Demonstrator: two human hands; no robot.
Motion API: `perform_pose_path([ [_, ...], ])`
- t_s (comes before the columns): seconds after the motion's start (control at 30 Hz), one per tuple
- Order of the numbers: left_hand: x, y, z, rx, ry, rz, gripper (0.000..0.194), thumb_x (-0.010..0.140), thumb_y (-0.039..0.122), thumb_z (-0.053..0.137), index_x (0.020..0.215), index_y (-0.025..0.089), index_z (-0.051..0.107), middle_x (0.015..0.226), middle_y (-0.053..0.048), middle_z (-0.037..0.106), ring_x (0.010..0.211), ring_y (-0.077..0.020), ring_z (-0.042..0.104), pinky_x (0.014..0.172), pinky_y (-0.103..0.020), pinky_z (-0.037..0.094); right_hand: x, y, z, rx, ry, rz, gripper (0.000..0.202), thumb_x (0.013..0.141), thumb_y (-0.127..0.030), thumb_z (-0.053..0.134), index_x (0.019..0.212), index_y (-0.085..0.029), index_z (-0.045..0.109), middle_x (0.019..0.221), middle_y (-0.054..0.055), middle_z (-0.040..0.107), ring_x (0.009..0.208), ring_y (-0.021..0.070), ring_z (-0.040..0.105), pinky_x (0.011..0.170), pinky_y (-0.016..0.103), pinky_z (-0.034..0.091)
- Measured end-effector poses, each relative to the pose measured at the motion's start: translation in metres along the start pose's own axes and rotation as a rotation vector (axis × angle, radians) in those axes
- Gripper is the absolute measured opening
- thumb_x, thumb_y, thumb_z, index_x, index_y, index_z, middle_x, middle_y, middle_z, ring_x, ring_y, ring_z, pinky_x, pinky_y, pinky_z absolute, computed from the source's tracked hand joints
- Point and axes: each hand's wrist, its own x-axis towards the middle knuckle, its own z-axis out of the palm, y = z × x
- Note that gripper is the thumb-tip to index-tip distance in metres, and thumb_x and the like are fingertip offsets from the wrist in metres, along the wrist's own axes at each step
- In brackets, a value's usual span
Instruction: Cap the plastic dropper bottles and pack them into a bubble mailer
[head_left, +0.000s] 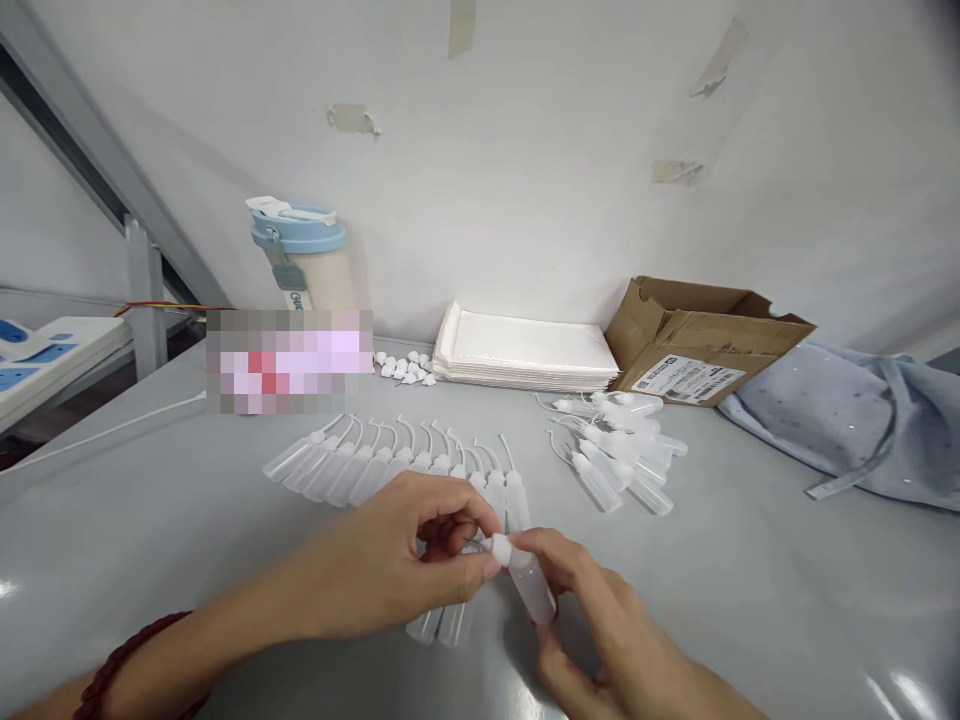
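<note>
Between my hands is a small translucent bottle [534, 592], tilted, with a white cap [501, 549] on its neck. My left hand [427, 560] pinches the cap between thumb and fingers. Around the bottle's body are the fingers of my right hand [585, 610]. Behind my left hand lies a row of similar bottles [330, 470] with thin tubes at their caps. Two more bottles [454, 622] show partly below my left hand. To the right is a loose pile of capped bottles [622, 450].
Several small white caps [405, 368] lie beside a stack of white envelopes [532, 345] at the wall. An open cardboard box [697, 340], a blue-lidded cup [315, 260], a blurred pink item [300, 360] and grey-blue cloth [870, 430] stand or lie around the grey table [787, 600].
</note>
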Motion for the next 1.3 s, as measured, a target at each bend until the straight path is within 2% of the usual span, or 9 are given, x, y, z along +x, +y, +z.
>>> perform_pose_path([
  [0.17,-0.001,0.002,0.005,-0.026,-0.025,-0.039,0.015,0.082,0.032,0.053,0.085,0.019,0.06,0.068,0.004,0.047,0.062,-0.0105,0.046,0.052,-0.019,0.036,0.0,-0.004,-0.004,-0.152,0.03,0.008,0.061,0.071,0.002,0.033,0.125,-0.026,0.024,0.102,0.005,0.06,0.075,0.0166,0.064,0.064,0.027,0.054],
  [0.33,-0.001,0.0,0.014,-0.002,0.032,0.02,0.012,0.082,0.026,0.052,0.08,0.017,0.06,0.064,0.004,0.047,0.06,-0.0097,0.046,0.054,-0.02,0.039,0.002,0.001,-0.005,-0.18,-0.025,0.007,0.061,0.068,0.002,0.032,0.122,-0.025,0.023,0.093,0.004,0.057,0.07,0.0159,0.061,0.062,0.027,0.054],
  [0.43,0.0,-0.001,0.016,-0.008,0.048,0.037,0.011,0.081,0.026,0.053,0.084,0.018,0.061,0.065,0.004,0.049,0.06,-0.0096,0.047,0.054,-0.019,0.039,0.002,0.005,-0.002,-0.155,-0.036,0.0,0.055,0.075,-0.002,0.033,0.123,-0.025,0.022,0.098,0.006,0.058,0.078,0.0176,0.063,0.065,0.03,0.056],
  [0.57,0.0,0.0,0.014,-0.034,0.016,0.026,0.009,0.08,0.025,0.054,0.078,0.018,0.059,0.065,0.005,0.049,0.059,-0.0089,0.046,0.055,-0.019,0.038,0.005,0.007,0.0,-0.103,-0.041,-0.018,0.041,0.088,-0.012,0.033,0.125,-0.026,0.024,0.108,0.008,0.058,0.088,0.0188,0.064,0.072,0.034,0.056],
  [0.73,0.0,0.002,0.013,-0.11,0.002,-0.007,0.014,0.082,0.028,0.054,0.076,0.017,0.06,0.062,0.005,0.046,0.058,-0.0083,0.043,0.053,-0.018,0.037,0.005,0.009,0.001,-0.109,-0.014,-0.042,0.031,0.094,-0.017,0.033,0.124,-0.025,0.029,0.106,0.008,0.061,0.089,0.0183,0.064,0.072,0.033,0.056],
  [0.9,0.002,0.002,0.016,-0.23,-0.039,-0.067,0.019,0.084,0.032,0.054,0.079,0.016,0.062,0.058,0.006,0.049,0.052,-0.0072,0.045,0.05,-0.017,0.038,0.004,0.011,0.004,-0.222,0.089,-0.131,0.027,0.095,-0.016,0.032,0.122,-0.019,0.03,0.101,0.011,0.064,0.081,0.0188,0.065,0.062,0.03,0.056],
  [1.07,0.004,0.001,0.019,-0.382,-0.078,-0.132,0.018,0.084,0.033,0.055,0.081,0.015,0.06,0.064,0.001,0.063,0.056,-0.0098,0.057,0.054,-0.02,0.046,0.005,0.014,0.006,-0.321,0.159,-0.176,0.024,0.095,-0.015,0.03,0.119,-0.014,0.033,0.091,0.012,0.066,0.068,0.0187,0.064,0.051,0.028,0.054],
  [1.2,0.004,-0.001,0.024,-0.378,-0.025,-0.145,0.011,0.079,0.027,0.06,0.077,0.016,0.059,0.063,0.002,0.063,0.057,-0.0102,0.059,0.057,-0.021,0.048,0.006,0.017,0.007,-0.433,0.191,-0.238,0.028,0.089,-0.005,0.031,0.115,-0.012,0.036,0.081,0.011,0.065,0.059,0.0201,0.059,0.042,0.028,0.049],
  [1.3,0.004,-0.005,0.028,-0.275,0.05,-0.087,0.007,0.076,0.023,0.062,0.077,0.017,0.059,0.065,0.004,0.061,0.062,-0.0112,0.059,0.059,-0.022,0.048,0.006,0.019,0.006,-0.445,0.191,-0.24,0.032,0.085,-0.001,0.032,0.115,-0.012,0.037,0.078,0.01,0.065,0.057,0.0205,0.057,0.04,0.029,0.047],
])
